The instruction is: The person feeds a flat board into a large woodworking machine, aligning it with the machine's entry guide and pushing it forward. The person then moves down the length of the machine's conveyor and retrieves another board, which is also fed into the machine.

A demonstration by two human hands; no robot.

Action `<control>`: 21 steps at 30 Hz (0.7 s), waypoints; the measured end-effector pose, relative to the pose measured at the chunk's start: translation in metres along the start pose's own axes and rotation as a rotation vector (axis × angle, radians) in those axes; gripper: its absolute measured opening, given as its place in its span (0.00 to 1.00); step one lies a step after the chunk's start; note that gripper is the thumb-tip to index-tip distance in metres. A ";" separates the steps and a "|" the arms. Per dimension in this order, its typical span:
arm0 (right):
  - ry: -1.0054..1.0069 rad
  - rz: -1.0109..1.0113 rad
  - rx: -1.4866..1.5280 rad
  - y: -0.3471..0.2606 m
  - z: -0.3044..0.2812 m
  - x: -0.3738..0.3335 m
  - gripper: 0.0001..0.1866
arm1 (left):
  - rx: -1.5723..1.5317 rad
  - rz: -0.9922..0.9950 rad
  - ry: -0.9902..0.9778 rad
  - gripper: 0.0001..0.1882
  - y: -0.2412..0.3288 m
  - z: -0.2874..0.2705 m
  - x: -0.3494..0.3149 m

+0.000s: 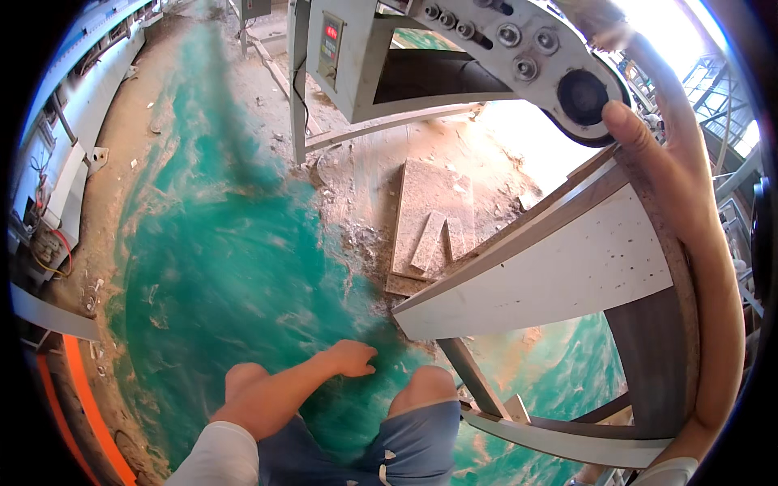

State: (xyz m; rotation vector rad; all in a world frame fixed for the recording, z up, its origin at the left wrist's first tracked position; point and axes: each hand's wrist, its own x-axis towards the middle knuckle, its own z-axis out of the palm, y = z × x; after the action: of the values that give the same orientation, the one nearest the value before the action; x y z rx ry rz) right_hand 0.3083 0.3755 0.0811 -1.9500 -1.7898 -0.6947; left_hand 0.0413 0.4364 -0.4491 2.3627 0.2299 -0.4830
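My left forearm lies across my left thigh. Its hand hangs between my knees with the fingers loosely curled in, and nothing shows in them. On the right side my right arm reaches up along a white-topped stand with a dark edge. My right hand is raised there, its thumb and fingers spread apart. The thumb tip is beside the black round end of a grey bolted machine arm. Glare blurs the fingertips; whether they touch the machine cannot be made out.
A grey control box with a small panel stands ahead on metal legs. Dusty boards lie on the debris-strewn floor. The floor is green and dusty. A long machine runs along the left, with an orange bar nearer me.
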 end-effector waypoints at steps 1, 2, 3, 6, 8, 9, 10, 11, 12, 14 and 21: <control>-0.005 0.023 0.037 -0.004 -0.002 0.001 0.52 | 0.002 0.002 0.011 0.27 0.000 -0.004 0.001; -0.007 0.039 0.042 -0.005 -0.003 0.002 0.52 | 0.009 0.002 0.015 0.27 0.000 -0.006 0.000; -0.019 0.066 0.050 -0.010 -0.006 0.003 0.53 | 0.017 0.001 0.019 0.27 0.001 -0.007 -0.002; -0.056 0.150 0.041 -0.025 -0.012 0.006 0.54 | -0.022 -0.021 0.032 0.27 0.003 -0.005 -0.020; -0.020 0.171 0.043 -0.022 -0.014 0.008 0.57 | -0.055 -0.039 0.016 0.28 0.009 -0.012 -0.037; -0.027 0.173 0.040 -0.022 -0.016 0.009 0.56 | -0.080 -0.054 -0.005 0.28 0.011 -0.012 -0.046; -0.039 0.171 0.046 -0.022 -0.016 0.011 0.56 | -0.112 -0.078 -0.026 0.28 0.014 -0.010 -0.058; -0.071 0.180 0.060 -0.024 -0.016 0.015 0.56 | -0.192 -0.119 -0.031 0.28 0.018 -0.006 -0.071; -0.107 0.185 0.063 -0.027 -0.022 0.020 0.57 | -0.277 -0.147 -0.033 0.27 0.026 -0.001 -0.081; -0.137 0.253 0.118 -0.039 -0.030 0.031 0.53 | -0.455 -0.258 -0.050 0.27 0.041 0.012 -0.106; -0.176 0.275 0.133 -0.031 -0.054 0.047 0.54 | -0.618 -0.539 0.166 0.21 0.159 -0.011 -0.284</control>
State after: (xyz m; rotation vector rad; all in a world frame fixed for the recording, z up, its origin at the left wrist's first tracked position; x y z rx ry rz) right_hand 0.2754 0.3839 0.1512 -2.1636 -1.5730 -0.3146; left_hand -0.1686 0.3178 -0.2304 1.7128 0.9618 -0.3861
